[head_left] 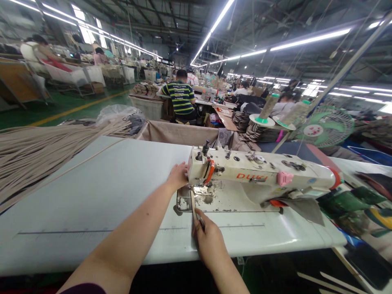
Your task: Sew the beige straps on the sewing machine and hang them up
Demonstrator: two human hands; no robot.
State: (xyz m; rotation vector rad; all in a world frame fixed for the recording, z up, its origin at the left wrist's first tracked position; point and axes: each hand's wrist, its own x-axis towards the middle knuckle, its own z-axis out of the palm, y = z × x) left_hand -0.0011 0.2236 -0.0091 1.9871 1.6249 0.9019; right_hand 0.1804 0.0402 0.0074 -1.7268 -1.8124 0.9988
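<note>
A white sewing machine (260, 171) with orange trim stands on the pale table. A narrow beige fabric strip (193, 202) runs from under its needle end toward me. My right hand (210, 237) is closed on the near part of this strip, thumb and fingers pinched together. Something small and dark shows between those fingers, too little of it to name. My left hand (178, 175) reaches to the far side of the machine's needle end. Its fingertips are hidden behind the machine head, so whether they grip anything cannot be seen.
Long beige strips (58, 155) lie heaped on the left. A printed ruler line (92, 232) crosses the table (122, 192). Thread cones (268, 108) and a green fan (324, 127) stand behind the machine. A person in a striped shirt (179, 98) sits ahead.
</note>
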